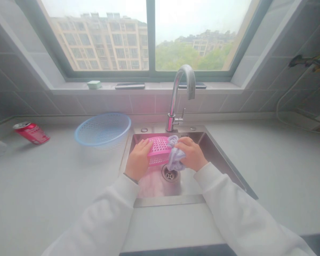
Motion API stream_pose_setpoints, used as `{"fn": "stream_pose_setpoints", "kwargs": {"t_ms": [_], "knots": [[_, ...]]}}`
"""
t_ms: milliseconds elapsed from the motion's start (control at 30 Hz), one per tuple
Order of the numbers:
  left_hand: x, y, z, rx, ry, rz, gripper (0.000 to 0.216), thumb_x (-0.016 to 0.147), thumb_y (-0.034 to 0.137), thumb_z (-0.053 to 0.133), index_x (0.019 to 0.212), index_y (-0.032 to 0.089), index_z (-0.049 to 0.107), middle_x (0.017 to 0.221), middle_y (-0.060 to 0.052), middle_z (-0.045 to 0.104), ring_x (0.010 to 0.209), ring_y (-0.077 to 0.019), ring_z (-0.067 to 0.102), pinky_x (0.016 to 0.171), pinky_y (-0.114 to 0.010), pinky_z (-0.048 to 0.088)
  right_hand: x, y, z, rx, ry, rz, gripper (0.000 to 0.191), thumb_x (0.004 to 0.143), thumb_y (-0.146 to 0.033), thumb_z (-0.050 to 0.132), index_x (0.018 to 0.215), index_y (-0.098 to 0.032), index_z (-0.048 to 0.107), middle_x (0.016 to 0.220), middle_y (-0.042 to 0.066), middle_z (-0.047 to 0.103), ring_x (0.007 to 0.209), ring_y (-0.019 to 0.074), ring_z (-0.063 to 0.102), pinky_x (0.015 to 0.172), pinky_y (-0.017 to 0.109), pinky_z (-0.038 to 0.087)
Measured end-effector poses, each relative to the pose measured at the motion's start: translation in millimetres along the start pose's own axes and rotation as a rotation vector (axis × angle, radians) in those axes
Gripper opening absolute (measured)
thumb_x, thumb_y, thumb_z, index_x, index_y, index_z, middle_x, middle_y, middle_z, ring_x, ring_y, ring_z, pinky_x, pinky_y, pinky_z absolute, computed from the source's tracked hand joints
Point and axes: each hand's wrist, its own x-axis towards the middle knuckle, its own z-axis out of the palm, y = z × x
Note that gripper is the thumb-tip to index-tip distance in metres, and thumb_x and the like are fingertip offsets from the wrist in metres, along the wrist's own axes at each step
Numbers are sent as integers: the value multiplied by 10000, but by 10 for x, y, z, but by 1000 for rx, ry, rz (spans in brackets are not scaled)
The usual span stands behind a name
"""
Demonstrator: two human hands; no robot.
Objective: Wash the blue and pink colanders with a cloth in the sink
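Head view, person at a steel sink [216,153] set into a pale counter [42,185]. A pink plastic basket [160,151] lies in the sink, tilted, just above the drain [170,173], and held up off the sink floor by both hands. The left hand [138,158] is spread, its fingers flat over the basket's left end. The right hand [190,153] is curled and presses a lilac cloth [176,160] against the basket's right end, with folds of cloth bunching out below and above the fingers. The work in hand is the cloth rubbing on the basket. The basket's inside is mostly hidden by the hands, so its contents cannot be told. A blue mesh basket [101,113] stands on the counter left of the sink, and a red can [31,133] lies on its side farther left. A steel faucet [171,121] rises behind the sink; no running water is visible.
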Motion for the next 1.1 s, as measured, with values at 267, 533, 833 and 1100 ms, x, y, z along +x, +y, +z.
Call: {"fn": "stream_pose_setpoints", "kwargs": {"t_ms": [267, 533, 833, 1100], "knots": [[-21, -128, -126, -326, 227, -273, 375, 975, 282, 568, 1316, 243, 719, 1322, -59, 762, 1254, -262, 708, 1111, -458, 563, -24, 295, 18, 283, 219, 177, 157, 805, -212, 645, 929, -248, 733, 1019, 64, 677, 971, 257, 685, 902, 453, 607], [22, -247, -20, -103, 164, -173, 469, 914, 215, 585, 1377, 169, 644, 1462, -158, 657, 1394, -318, 599, 1210, -542, 452, -68, 355, 4, 248, 174, 179, 146, 808, -208, 625, 887, -240, 743, 970, 77, 687, 929, 253, 680, 874, 427, 612], [-18, -9, 39, 45, -12, -36, 691, 772, 38, 594, 1438, 221, 615, 1520, -124, 621, 1439, -344, 558, 1233, -569, 429, -33, 13, 42, -66, -26, -24, 438, 619, -106, 754, 1012, -299, 782, 1140, 77, 728, 1052, 288, 657, 836, 373, 588], [-30, -152, -14, -295, 107, -256, 423, 928, 243, 628, 1343, 240, 710, 1375, -86, 732, 1302, -297, 683, 1148, -507, 536, -58, 282, 74, 228, 134, 136, 334, 706, -152, 659, 1013, -255, 743, 1095, 72, 695, 985, 262, 682, 897, 438, 605]]}}
